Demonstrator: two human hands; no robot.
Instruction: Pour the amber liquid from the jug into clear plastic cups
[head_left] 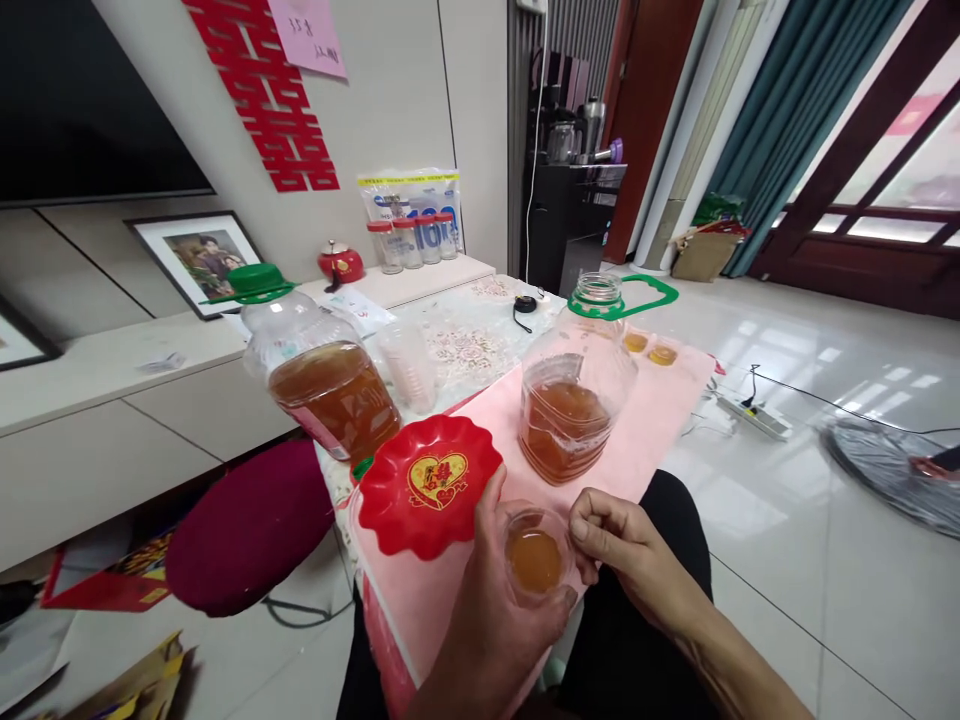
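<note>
My left hand (491, 600) is wrapped round a small clear plastic cup (534, 560) filled with amber liquid, low over the pink cloth (660, 410). My right hand (626, 550) pinches the cup's right rim with curled fingers. Just beyond the cup stands an open clear jug (574, 400) with a green collar and handle, partly full of the same amber liquid. A red scalloped plate (427, 485) with a gold heart lies to the left. Behind it a second jug (319, 375) with a green cap holds more amber liquid.
A stack of clear cups (409, 365) stands between the jugs. Two filled small cups (649, 348) sit at the cloth's far end. A low white cabinet (112, 400) runs along the left wall. A maroon cushion (247, 525) lies on the floor, a power strip (754, 415) at right.
</note>
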